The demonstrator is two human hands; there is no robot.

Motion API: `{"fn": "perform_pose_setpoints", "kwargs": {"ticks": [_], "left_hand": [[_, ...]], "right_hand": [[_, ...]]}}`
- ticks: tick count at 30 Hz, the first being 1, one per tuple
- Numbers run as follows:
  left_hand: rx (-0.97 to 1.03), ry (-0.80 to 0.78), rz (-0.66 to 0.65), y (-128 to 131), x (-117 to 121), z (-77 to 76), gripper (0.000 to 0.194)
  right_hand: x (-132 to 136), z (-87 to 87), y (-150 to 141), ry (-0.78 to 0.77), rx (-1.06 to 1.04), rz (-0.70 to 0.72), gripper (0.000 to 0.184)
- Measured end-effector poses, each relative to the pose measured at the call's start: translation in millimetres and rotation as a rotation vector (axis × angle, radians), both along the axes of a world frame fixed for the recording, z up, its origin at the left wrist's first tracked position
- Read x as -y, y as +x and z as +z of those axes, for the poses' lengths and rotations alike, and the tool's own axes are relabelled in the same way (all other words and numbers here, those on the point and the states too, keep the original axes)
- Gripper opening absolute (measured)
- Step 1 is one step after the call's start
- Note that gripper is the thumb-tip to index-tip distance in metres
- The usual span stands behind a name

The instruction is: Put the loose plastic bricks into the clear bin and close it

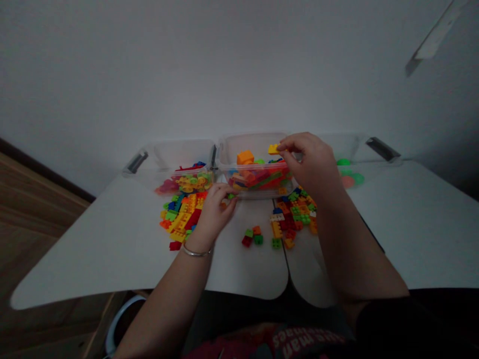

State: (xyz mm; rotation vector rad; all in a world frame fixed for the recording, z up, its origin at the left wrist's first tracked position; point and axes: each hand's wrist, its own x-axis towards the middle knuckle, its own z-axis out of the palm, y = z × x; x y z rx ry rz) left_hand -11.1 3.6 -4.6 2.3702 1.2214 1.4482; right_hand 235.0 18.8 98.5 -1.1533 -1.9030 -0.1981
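Note:
My right hand (309,162) is above the middle clear plastic bin (254,144), shut on a yellow toy brick (274,149) held near the bin's back part. That bin holds a heap of orange, red and green bricks. My left hand (215,212) lies at the bin's front edge, its fingertips on a small green brick (231,196). A loose pile of yellow, red and blue bricks (183,214) lies under and beside my left hand. A thin metal bracelet (196,253) circles my left wrist.
A second clear bin (183,154) with mixed bricks stands to the left, and a third clear bin (337,144) stands to the right with green and pink discs (348,174). Another brick pile (295,214) and a small brick group (252,237) lie on the white table (112,239).

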Motion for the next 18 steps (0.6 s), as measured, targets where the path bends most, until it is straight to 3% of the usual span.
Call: {"fn": "perform_pose_setpoints", "kwargs": {"ticks": [10,18], "left_hand": [[-0.040,-0.059,-0.016,-1,0,-2.5,0.011],[-0.204,-0.211,-0.047,-1,3,-5.2,0.019]], "right_hand": [[-12,-17.8,-16,-0.245,0.168,0.014,0.026],[-4,-23.2,-27,-0.232,0.422,-0.038,0.034]]}}
